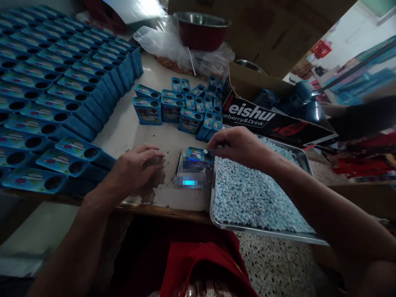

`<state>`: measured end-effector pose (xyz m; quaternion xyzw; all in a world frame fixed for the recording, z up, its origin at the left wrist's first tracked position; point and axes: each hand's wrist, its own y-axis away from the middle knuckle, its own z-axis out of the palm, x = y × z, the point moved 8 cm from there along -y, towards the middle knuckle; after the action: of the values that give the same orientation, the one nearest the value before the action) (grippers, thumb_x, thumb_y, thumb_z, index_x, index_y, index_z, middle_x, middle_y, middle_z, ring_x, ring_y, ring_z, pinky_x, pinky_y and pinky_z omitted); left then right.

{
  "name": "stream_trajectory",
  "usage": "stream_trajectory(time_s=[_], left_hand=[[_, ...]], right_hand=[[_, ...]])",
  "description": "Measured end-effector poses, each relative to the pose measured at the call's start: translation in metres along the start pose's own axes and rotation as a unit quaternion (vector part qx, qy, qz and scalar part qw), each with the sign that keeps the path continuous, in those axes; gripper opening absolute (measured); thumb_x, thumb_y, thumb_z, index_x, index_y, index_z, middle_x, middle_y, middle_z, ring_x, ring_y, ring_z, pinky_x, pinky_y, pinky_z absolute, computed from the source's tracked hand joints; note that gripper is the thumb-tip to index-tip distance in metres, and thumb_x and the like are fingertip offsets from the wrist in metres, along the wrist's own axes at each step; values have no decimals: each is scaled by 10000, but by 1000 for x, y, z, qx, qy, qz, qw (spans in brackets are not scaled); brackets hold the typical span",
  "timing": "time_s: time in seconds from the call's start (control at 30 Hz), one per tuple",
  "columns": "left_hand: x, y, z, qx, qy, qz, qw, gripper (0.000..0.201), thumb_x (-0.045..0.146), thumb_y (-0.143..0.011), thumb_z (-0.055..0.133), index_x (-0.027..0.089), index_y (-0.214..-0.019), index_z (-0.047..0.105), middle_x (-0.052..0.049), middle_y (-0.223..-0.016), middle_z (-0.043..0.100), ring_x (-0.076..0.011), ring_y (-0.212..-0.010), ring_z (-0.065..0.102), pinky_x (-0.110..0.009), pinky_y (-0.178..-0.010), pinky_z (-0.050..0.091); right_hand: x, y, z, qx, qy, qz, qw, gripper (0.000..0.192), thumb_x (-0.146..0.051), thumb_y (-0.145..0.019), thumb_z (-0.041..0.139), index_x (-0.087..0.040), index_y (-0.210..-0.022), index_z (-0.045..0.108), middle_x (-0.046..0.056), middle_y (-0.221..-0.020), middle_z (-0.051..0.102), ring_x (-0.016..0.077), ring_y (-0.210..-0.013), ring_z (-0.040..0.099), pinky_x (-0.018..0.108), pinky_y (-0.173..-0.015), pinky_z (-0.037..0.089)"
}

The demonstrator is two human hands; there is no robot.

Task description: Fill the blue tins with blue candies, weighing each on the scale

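While the rows of blue cardboard candy boxes with round holes in their tops [46, 95] fill the far left of the pale worn tabletop [130, 123], the left hand [136, 169] rests flat beside them, fingers loosely spread and palm down on the bare surface, holding nothing. Just right of it sits a single small blue box [194, 159], partly blurred in the picture, standing on what seems to be a small scale with a lit display, though that is too smeared to be sure. Over the box's top hole the right hand [238, 146] pinches a small pale-blue candy pellet [205, 152] between thumb and fingertips, the other fingers curled. To do this well, I judge the pellet should be let go directly above the hole rather than at its rim, and the idle hand could steady the box so that it does not tip. Right again lies the shallow steel tray [262, 233], heaped with pale-blue pellets and overhanging the tabletop edge, so reaching in gently matters. Behind stand a cluster of upright blue boxes [173, 107] and a black printed carton [272, 119].
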<state>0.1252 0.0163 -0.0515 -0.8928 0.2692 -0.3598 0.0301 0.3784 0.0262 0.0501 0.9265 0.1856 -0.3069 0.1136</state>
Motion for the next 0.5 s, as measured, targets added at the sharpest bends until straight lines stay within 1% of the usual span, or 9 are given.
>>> stream_trajectory(time_s=[0.07, 0.13, 0.17, 0.23, 0.33, 0.4, 0.43, 0.47, 0.5], left_hand=[[1, 0, -1, 0, -3, -3, 1000, 320, 424, -965, 623, 247, -1181, 779, -85, -1257, 773, -311, -1143, 750, -458, -1027, 603], [1, 1, -3, 8, -10, -15, 1000, 284, 426, -977, 641, 268, -1164, 786, -59, -1200, 796, -295, -1102, 762, -426, -985, 610], [2, 2, -5, 17, -14, -22, 1000, 266, 423, -982, 651, 276, -1152, 792, -48, -1177, 805, -288, -1085, 765, -409, -966, 610], [6, 2, -10, 39, -16, -31, 999, 231, 412, -982, 677, 280, -1122, 805, -32, -1141, 817, -275, -1054, 770, -381, -939, 605], [20, -2, -16, 66, -1, -29, 997, 188, 386, -965, 731, 263, -1081, 815, -20, -1083, 825, -251, -981, 770, -358, -904, 595], [32, -7, -18, 77, 5, -19, 997, 171, 367, -959, 757, 249, -1069, 814, -20, -1057, 824, -230, -921, 761, -343, -848, 587], [38, -9, -18, 80, 5, -11, 997, 161, 355, -958, 764, 245, -1065, 813, -22, -1051, 823, -223, -908, 757, -339, -827, 581], [45, -12, -17, 82, 3, -3, 997, 150, 344, -959, 768, 244, -1061, 811, -23, -1047, 822, -219, -897, 755, -338, -812, 576], [51, -15, -15, 81, 1, 5, 997, 136, 332, -960, 769, 246, -1058, 809, -23, -1047, 820, -218, -894, 755, -339, -809, 573]], right_hand=[[17, 7, -7, 13, -112, 40, 993, 85, -174, -802, 779, -190, -860, 838, 10, -756, 749, 145, -675, 652, 285, -659, 503], [46, 22, -16, 60, -229, 101, 966, 105, -228, -779, 840, -190, -877, 832, 8, -747, 737, 136, -662, 645, 270, -641, 527], [65, 34, -20, 100, -281, 138, 944, 152, -244, -762, 874, -193, -898, 831, 8, -760, 739, 130, -668, 650, 257, -640, 541], [107, 65, -22, 185, -368, 213, 886, 241, -243, -733, 917, -201, -954, 829, 19, -832, 764, 124, -718, 686, 225, -658, 574], [160, 116, -2, 242, -462, 308, 796, 303, -142, -691, 912, -197, -975, 824, 69, -941, 807, 161, -875, 761, 212, -775, 643], [181, 140, 15, 247, -503, 344, 753, 329, -57, -636, 896, -193, -925, 818, 74, -944, 809, 165, -911, 772, 200, -828, 657], [187, 148, 22, 242, -516, 354, 741, 334, -36, -616, 896, -191, -901, 815, 70, -936, 807, 159, -901, 772, 190, -827, 658], [190, 152, 27, 234, -523, 356, 738, 324, -43, -615, 907, -187, -890, 816, 67, -930, 807, 147, -868, 766, 178, -801, 656], [190, 153, 31, 220, -524, 350, 745, 301, -80, -636, 929, -181, -898, 820, 66, -924, 807, 130, -809, 750, 165, -742, 647]])
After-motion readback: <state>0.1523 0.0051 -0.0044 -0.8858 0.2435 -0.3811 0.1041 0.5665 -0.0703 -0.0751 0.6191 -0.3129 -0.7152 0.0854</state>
